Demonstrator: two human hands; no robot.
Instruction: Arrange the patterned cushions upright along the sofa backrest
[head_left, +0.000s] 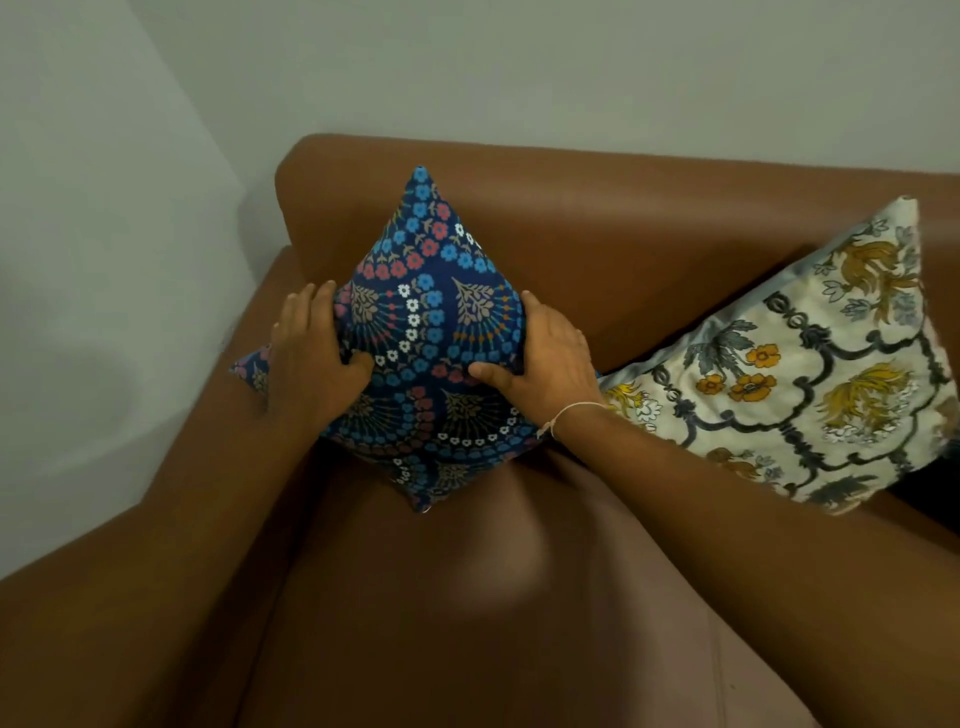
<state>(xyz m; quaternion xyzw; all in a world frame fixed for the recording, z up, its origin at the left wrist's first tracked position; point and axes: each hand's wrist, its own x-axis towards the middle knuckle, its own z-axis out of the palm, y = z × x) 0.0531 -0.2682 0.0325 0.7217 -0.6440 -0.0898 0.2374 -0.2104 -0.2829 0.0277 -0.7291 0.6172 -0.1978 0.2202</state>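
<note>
A dark blue cushion (431, 332) with red, blue and white flower rings stands on one corner on the brown sofa seat, its top corner against the backrest (597, 228). My left hand (311, 353) grips its left side and my right hand (540, 358) grips its right side, thumbs pressed into the front. A cream cushion (810, 374) with yellow flowers and dark scrollwork leans against the backrest to the right, just apart from my right wrist.
The sofa's left armrest (171, 499) runs along the pale wall (104, 208), which meets a second wall behind the backrest. The brown seat (467, 597) stretches toward me. A dark gap (930, 499) shows at the right edge below the cream cushion.
</note>
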